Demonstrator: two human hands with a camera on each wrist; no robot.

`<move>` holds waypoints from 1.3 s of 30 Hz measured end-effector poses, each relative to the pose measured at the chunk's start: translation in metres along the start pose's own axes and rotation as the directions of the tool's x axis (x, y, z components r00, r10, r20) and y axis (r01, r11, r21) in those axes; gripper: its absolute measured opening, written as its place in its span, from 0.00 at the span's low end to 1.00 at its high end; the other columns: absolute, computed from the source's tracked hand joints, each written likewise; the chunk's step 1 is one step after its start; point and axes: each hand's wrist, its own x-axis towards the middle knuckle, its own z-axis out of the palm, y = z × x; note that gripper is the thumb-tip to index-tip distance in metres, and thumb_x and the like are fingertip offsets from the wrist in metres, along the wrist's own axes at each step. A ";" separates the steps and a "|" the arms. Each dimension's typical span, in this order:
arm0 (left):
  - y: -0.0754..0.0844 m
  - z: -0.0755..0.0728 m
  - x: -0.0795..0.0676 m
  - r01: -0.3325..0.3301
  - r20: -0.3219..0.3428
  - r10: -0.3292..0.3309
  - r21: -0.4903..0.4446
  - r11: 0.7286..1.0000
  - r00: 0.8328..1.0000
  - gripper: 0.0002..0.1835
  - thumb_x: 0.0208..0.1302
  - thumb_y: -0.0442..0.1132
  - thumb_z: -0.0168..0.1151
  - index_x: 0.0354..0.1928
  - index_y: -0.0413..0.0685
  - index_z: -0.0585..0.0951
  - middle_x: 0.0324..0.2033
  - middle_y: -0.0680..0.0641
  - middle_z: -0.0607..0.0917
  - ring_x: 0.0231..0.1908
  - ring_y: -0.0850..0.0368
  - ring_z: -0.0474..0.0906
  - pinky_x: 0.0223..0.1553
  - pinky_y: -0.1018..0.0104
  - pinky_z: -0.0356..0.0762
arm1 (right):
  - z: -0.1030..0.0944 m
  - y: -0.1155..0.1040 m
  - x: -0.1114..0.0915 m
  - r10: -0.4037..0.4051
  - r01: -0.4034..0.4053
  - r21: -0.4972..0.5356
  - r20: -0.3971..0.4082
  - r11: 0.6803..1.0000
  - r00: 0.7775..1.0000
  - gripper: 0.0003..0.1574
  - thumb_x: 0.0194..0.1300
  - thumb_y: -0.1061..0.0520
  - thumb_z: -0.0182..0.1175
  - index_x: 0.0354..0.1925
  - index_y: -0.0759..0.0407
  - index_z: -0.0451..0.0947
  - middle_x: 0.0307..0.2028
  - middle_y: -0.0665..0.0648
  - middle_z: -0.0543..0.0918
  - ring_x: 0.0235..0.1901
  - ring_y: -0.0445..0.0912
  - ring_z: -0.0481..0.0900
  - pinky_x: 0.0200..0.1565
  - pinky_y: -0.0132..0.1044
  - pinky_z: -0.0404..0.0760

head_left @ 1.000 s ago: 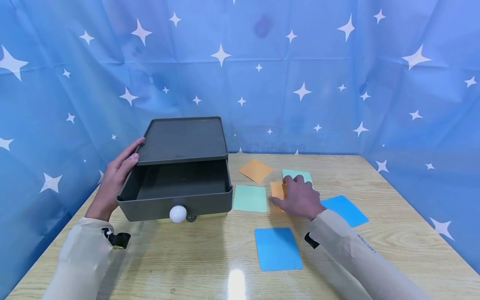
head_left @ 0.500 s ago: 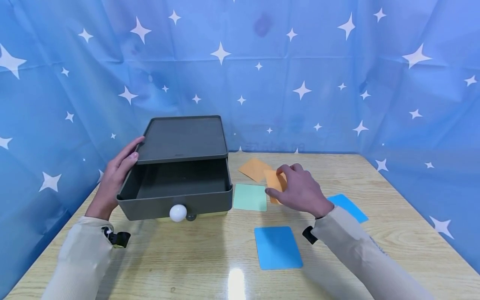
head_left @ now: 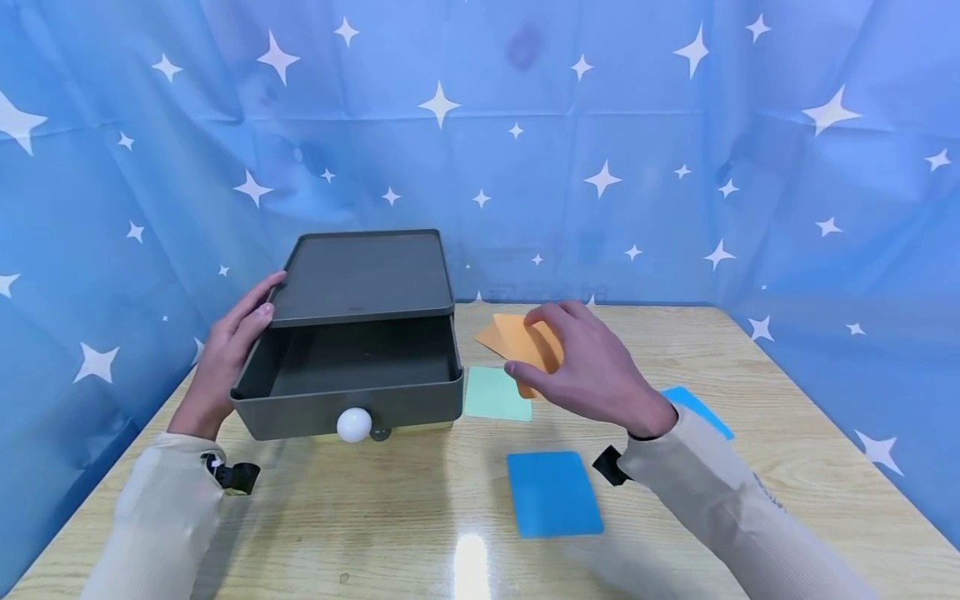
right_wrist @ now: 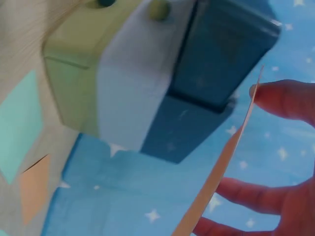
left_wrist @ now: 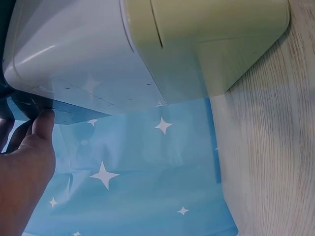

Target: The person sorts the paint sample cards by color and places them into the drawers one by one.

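Pinching an orange card [head_left: 521,350] is your right hand [head_left: 596,367]; your straight-fingered left hand [head_left: 225,358] is touching drawers [head_left: 375,279] near the tabletop's [head_left: 360,508] left edge.

Seen from above, the head view looks forward and down across the desk [head_left: 360,517]; close in and turned sideways, the left wrist view faces the drawer stack's [head_left: 300,417] left flank, the right its opposite side, all sharing a starry backdrop [head_left: 510,92].
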 end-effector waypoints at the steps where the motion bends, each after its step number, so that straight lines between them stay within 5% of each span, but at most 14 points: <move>1: 0.000 0.000 0.000 -0.002 0.002 0.002 -0.007 1.000 1.000 0.28 0.80 0.52 0.43 0.78 0.66 0.58 0.79 0.46 0.55 0.65 0.61 0.63 0.46 0.81 0.75 | -0.002 -0.004 0.000 -0.009 0.009 0.013 0.001 1.000 1.000 0.33 0.60 0.41 0.68 0.59 0.54 0.76 0.56 0.58 0.77 0.42 0.51 0.76 0.42 0.43 0.76; 9: -0.001 0.000 -0.001 -0.006 0.002 0.006 0.073 0.997 1.000 0.28 0.80 0.53 0.40 0.79 0.68 0.57 0.79 0.48 0.55 0.65 0.60 0.63 0.45 0.81 0.75 | -0.012 -0.034 0.003 -0.125 0.124 0.101 0.009 0.987 0.992 0.32 0.59 0.42 0.68 0.59 0.49 0.76 0.58 0.54 0.75 0.43 0.49 0.75 0.42 0.42 0.76; 17: 0.001 0.001 -0.001 -0.007 0.005 0.006 0.092 0.996 1.000 0.28 0.80 0.53 0.40 0.79 0.69 0.56 0.79 0.46 0.55 0.64 0.60 0.64 0.45 0.80 0.76 | -0.015 -0.055 0.004 -0.290 0.290 0.208 -0.030 0.934 0.957 0.31 0.56 0.45 0.71 0.57 0.49 0.77 0.56 0.51 0.76 0.44 0.46 0.74 0.44 0.42 0.77; 27: -0.001 0.000 -0.002 -0.028 -0.001 0.028 0.071 0.997 1.000 0.28 0.80 0.52 0.40 0.79 0.67 0.57 0.78 0.46 0.57 0.62 0.64 0.65 0.44 0.80 0.77 | -0.004 -0.073 0.018 -0.558 0.549 0.268 -0.051 0.791 0.828 0.31 0.55 0.47 0.73 0.55 0.52 0.77 0.57 0.50 0.77 0.57 0.42 0.74 0.53 0.38 0.76; 35: -0.001 0.001 -0.001 -0.014 -0.004 0.014 0.092 0.996 1.000 0.28 0.80 0.53 0.39 0.79 0.68 0.56 0.79 0.48 0.55 0.65 0.61 0.63 0.46 0.82 0.74 | -0.003 -0.079 0.027 -0.690 0.644 0.301 0.073 0.704 0.720 0.33 0.57 0.46 0.72 0.59 0.52 0.75 0.58 0.48 0.77 0.59 0.39 0.73 0.59 0.36 0.73; 39: -0.001 0.001 -0.001 -0.001 -0.011 0.003 0.111 0.994 1.000 0.28 0.81 0.53 0.39 0.79 0.69 0.55 0.79 0.47 0.54 0.65 0.59 0.62 0.45 0.81 0.74 | -0.004 -0.084 0.034 -0.720 0.662 0.298 0.169 0.688 0.673 0.33 0.59 0.43 0.70 0.60 0.50 0.75 0.59 0.47 0.77 0.60 0.38 0.73 0.60 0.35 0.72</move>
